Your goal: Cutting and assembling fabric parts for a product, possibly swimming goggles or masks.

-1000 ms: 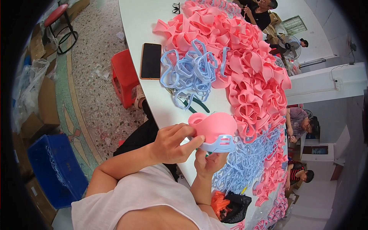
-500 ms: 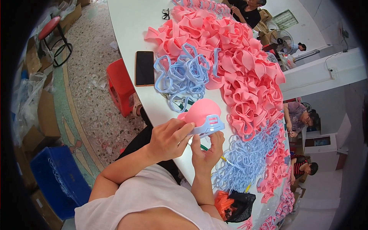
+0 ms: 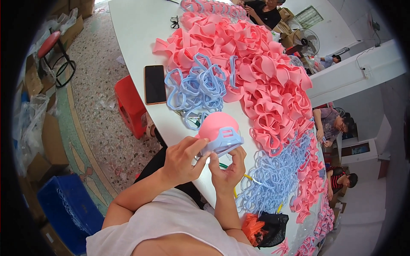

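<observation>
pink cup (image 3: 218, 122) in blue frame (image 3: 226, 139) is held above counter (image 3: 136, 47), pinched by left hand (image 3: 181, 160), lower edge gripped by half-curled right hand (image 3: 227, 170); judged light, soft-domed, best gripped by stiffer frame.

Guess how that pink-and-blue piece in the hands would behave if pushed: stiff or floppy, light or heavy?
The pink cup is probably bendy, since similar pink pieces nearby lie curled and folded. The blue frame looks stiffer, with its crisp slotted tab. The whole is likely light: the left hand pinches its edge with fingertips.
</observation>
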Demonstrator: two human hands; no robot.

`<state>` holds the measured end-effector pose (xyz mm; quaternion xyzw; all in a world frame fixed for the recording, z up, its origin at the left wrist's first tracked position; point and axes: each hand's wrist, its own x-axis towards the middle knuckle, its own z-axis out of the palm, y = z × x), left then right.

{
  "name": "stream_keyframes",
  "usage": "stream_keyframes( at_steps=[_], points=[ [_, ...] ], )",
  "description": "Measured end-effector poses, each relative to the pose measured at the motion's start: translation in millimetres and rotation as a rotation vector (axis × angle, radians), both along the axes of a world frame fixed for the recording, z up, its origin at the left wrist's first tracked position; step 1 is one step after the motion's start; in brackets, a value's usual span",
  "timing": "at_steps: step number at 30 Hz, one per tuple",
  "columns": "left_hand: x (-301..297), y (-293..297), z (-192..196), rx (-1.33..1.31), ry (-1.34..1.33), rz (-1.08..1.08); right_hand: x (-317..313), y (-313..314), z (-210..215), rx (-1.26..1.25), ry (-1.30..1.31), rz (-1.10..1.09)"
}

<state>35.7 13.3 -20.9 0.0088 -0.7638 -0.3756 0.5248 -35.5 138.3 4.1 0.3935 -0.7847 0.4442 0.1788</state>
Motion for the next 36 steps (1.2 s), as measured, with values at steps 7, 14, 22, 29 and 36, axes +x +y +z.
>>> stream_keyframes(
  at_steps=[7,14,22,29,36],
  points=[
    [0,0,2,0.008,-0.031,0.017,4,-9,-7,-0.312,-0.454,0.074],
    [7,3,10,-0.113,-0.026,0.012,0,5,-23,-0.353,-0.261,0.215],
    [7,9,5,-0.126,0.094,0.018,9,17,-32,-0.437,-0.254,0.211],
    [7,13,5,-0.135,0.161,0.032,14,21,-28,-0.397,-0.260,0.222],
    [7,8,6,-0.125,0.120,0.003,12,13,-28,-0.461,-0.234,0.149]
  ],
)
